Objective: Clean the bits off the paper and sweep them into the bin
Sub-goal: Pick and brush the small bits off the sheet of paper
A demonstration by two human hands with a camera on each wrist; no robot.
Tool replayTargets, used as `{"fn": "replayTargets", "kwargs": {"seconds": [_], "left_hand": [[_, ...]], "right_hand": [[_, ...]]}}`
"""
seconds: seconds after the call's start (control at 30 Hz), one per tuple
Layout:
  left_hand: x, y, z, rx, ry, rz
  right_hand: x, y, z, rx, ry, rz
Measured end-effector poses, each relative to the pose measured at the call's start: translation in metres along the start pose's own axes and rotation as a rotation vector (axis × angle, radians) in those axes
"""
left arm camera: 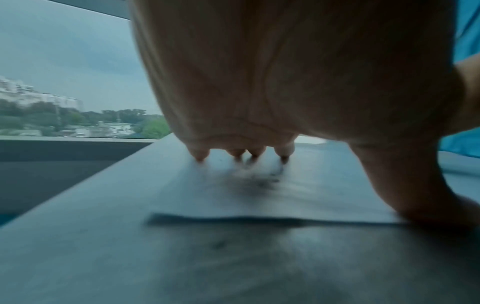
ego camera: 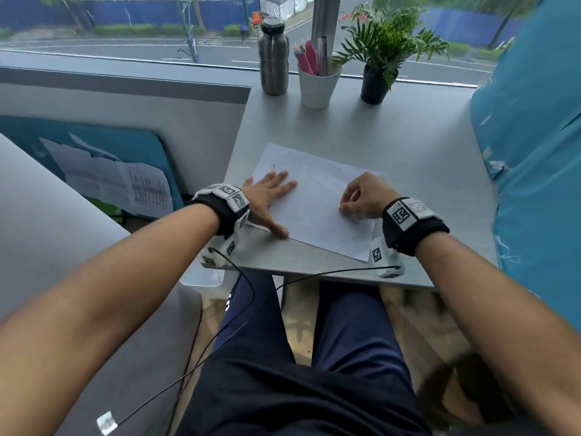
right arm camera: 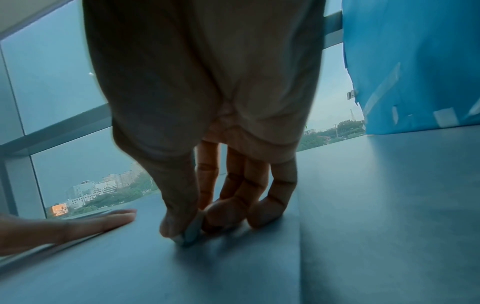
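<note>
rubbing the sheet clean: steady and light

the left hand point(ego camera: 270, 196) lies flat, fingers spread, pinning the paper point(ego camera: 317, 199) near the table point(ego camera: 424, 152) front edge; the right hand point(ego camera: 361, 196) pinches a small pale block, probably an eraser point(right arm camera: 193, 232), against the sheet; use short light strokes toward the pinning hand's side to avoid creasing; few dark bits point(ego camera: 273, 165) show; no bin visible.
</note>
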State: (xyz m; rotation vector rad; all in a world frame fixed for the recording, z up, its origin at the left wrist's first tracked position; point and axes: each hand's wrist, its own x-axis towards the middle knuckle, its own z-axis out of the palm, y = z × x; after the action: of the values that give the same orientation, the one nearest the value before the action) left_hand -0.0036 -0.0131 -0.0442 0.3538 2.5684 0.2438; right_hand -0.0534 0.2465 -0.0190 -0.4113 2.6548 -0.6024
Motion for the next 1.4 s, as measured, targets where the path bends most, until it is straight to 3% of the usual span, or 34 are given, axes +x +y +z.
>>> {"fn": "replayTargets", "kwargs": {"seconds": [0.13, 0.3, 0.43, 0.57, 0.63, 0.73, 0.87, 1.0, 1.13, 1.27, 1.4], "left_hand": [[0.004, -0.001, -0.006, -0.014, 0.090, -0.041], [0.004, 0.004, -0.008, 0.027, 0.103, -0.052], [0.005, 0.001, -0.005, 0.043, 0.088, -0.055], [0.006, -0.001, -0.003, 0.091, 0.082, -0.046], [0.005, -0.001, -0.002, 0.099, 0.080, -0.047], [0.006, 0.000, -0.003, 0.091, 0.077, -0.052], [0.007, -0.002, -0.002, 0.104, 0.068, -0.054], [0.009, -0.002, -0.003, 0.092, 0.051, -0.057], [0.010, -0.005, -0.001, 0.100, 0.045, -0.066], [0.011, -0.005, -0.001, 0.097, 0.042, -0.054], [0.012, -0.007, 0.000, 0.098, 0.042, -0.055]], "right_hand": [[0.000, -0.024, 0.014, 0.075, 0.104, -0.061], [0.003, -0.065, 0.039, 0.050, 0.045, -0.261], [0.012, -0.069, 0.042, 0.021, 0.079, -0.233], [-0.008, -0.076, 0.050, -0.070, -0.082, -0.358], [-0.003, -0.077, 0.046, -0.098, -0.092, -0.349], [0.012, -0.071, 0.036, -0.067, 0.030, -0.279], [-0.006, -0.083, 0.048, -0.131, -0.137, -0.383], [0.009, -0.072, 0.038, -0.079, 0.015, -0.297], [-0.007, -0.079, 0.047, -0.138, -0.127, -0.412], [0.007, -0.071, 0.037, -0.096, -0.011, -0.313], [-0.004, -0.078, 0.045, -0.118, -0.124, -0.403]]}}
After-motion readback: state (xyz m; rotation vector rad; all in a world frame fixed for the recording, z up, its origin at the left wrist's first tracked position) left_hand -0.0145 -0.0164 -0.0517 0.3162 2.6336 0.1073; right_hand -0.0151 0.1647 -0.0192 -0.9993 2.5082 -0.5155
